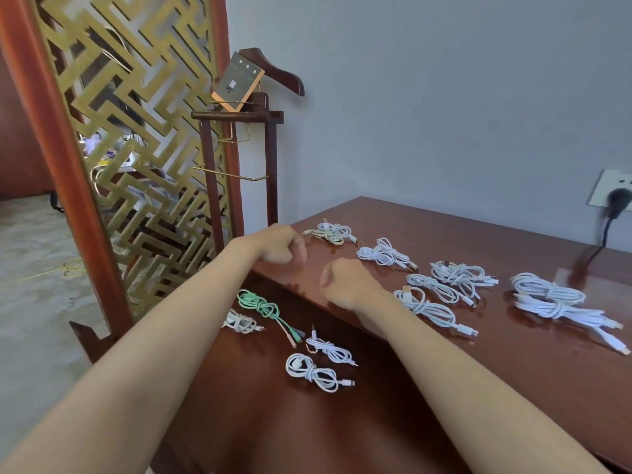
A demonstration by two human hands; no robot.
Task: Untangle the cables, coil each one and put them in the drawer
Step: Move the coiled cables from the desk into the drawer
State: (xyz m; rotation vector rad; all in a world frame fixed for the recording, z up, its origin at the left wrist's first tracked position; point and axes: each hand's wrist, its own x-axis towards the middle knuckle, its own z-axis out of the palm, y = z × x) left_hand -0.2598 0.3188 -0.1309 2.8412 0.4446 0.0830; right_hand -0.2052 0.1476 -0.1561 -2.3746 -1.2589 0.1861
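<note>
Several coiled white cables lie on the brown table top (pixel 513 364), among them a yellowish pair (pixel 331 232), a bundle (pixel 383 253) and a large bundle (pixel 554 299). Below the table's left edge, the open drawer (pixel 273 422) holds a green cable (pixel 260 304) and white coils (pixel 241 321), (pixel 330 348), (pixel 313 371). My left hand (pixel 282 246) hovers at the table's left corner with its fingers curled and nothing visible in it. My right hand (pixel 345 285) is a fist just inside the table edge, beside a white coil (pixel 427 307), and holds nothing.
A dark wooden valet stand (pixel 270 148) and a gold lattice screen (pixel 136 131) stand left of the table. A black plug (pixel 617 200) sits in the wall socket at the right, and its cord drops onto the table's far right.
</note>
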